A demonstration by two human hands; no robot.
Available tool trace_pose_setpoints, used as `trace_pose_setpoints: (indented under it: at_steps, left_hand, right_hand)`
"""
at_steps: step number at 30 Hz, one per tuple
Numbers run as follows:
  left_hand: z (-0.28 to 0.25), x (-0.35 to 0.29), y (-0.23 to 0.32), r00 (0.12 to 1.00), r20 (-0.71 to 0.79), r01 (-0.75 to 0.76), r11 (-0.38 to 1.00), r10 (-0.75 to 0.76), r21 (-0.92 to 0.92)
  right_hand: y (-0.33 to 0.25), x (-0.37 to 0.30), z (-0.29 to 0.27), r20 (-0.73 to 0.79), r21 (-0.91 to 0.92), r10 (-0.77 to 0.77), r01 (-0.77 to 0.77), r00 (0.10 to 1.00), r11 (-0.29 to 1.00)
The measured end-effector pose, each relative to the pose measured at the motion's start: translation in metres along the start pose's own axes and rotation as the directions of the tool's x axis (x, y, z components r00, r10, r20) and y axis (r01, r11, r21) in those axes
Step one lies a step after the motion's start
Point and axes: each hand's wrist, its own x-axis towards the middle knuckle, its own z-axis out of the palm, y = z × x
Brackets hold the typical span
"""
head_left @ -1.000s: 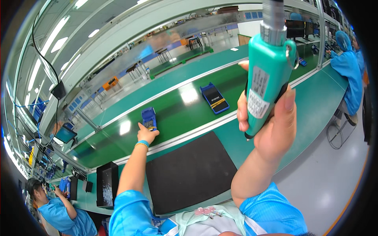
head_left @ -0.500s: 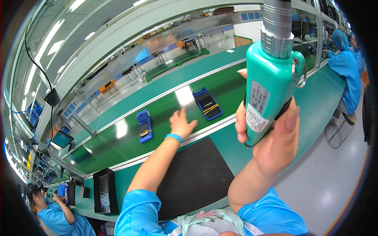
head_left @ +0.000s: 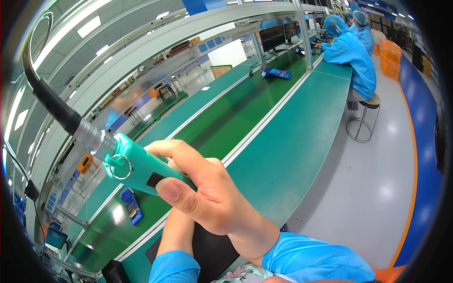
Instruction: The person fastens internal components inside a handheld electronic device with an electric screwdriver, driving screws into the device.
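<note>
Shows at upper right a co-worker (head_left: pixel 347 49) in a blue smock (head_left: pixel 361 71) and hairnet (head_left: pixel 334 25), seated on a round stool (head_left: pixel 372 101), with orange crates (head_left: pixel 390 59) farther back. Includes a black monitor (head_left: pixel 272 37) near a metal post (head_left: pixel 303 35) and, at lower left, probably another screen (head_left: pixel 56 238).

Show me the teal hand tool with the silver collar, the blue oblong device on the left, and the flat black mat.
Teal hand tool with silver collar (head_left: pixel 140 166): head view, side of its body.
Blue oblong device (head_left: pixel 132 206): head view, middle of its face.
Flat black mat (head_left: pixel 212 249): head view, bare surface.
</note>
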Motion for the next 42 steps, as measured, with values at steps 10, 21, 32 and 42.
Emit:
trace_pose_setpoints:
  at_steps: [10, 21, 32, 42]
  left_hand:
    - [-0.102, -0.066, 0.017, 0.992, 0.002, 0.074, 0.576, -0.125, -0.814]
    - [-0.089, -0.278, 0.033, 0.989, 0.150, 0.145, 0.292, -0.006, -0.945]
    - [-0.102, -0.341, 0.048, 0.897, 0.055, 0.434, 0.897, -0.439, 0.087]
    - [-0.110, -0.322, 0.039, 0.974, 0.065, -0.219, 0.813, 0.219, 0.540]
  right_hand:
    - [-0.007, -0.004, -0.008, 0.005, 0.121, 0.099, -0.099, 0.995, 0.988]
    - [0.006, -0.002, 0.032, 0.004, 0.155, 0.050, -0.050, 0.999, 0.987]
    - [0.033, -0.027, 0.122, 0.319, 0.482, 0.231, -0.368, 0.919, 0.795]
    - [0.080, -0.087, 0.142, 0.411, 0.308, 0.312, -0.452, 0.857, 0.837]
